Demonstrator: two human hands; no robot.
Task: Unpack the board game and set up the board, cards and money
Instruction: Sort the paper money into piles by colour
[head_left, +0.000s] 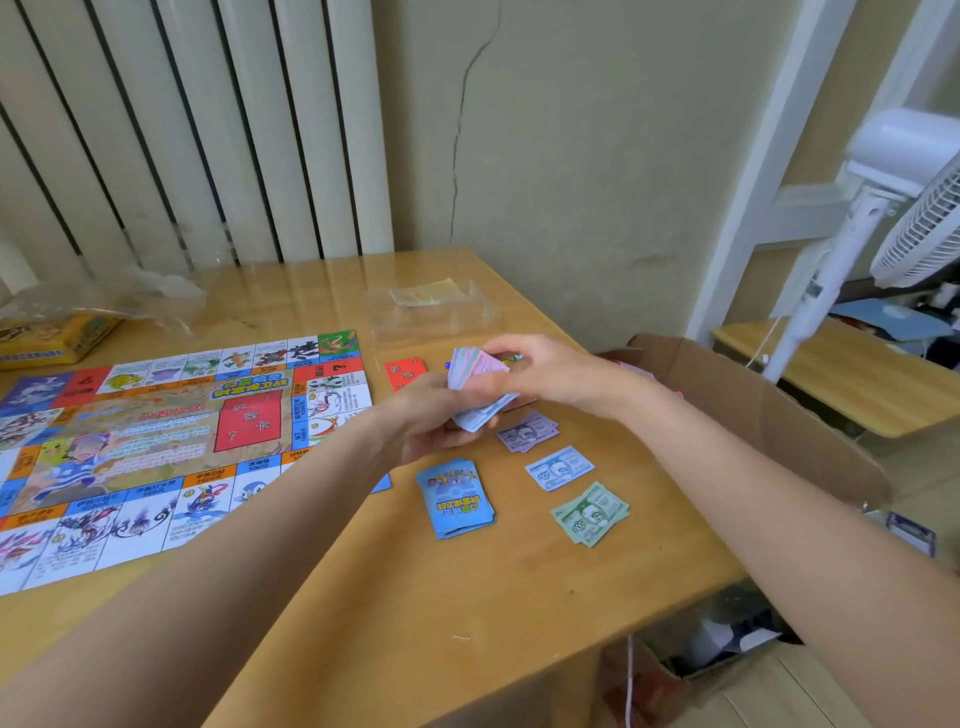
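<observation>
I saw the scene in soft, even daylight, bright and without hard shadows. Pale glare lay across the far part of the glossy light-brown wooden table (322, 291), reflecting the white ribbed radiator (197, 130) behind it. The wide lens bent straight lines near the edges and stretched both forearms. The white standing fan (914, 228) at right looked slightly soft.

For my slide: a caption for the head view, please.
Both hands sorting play money beside the game board.
</observation>
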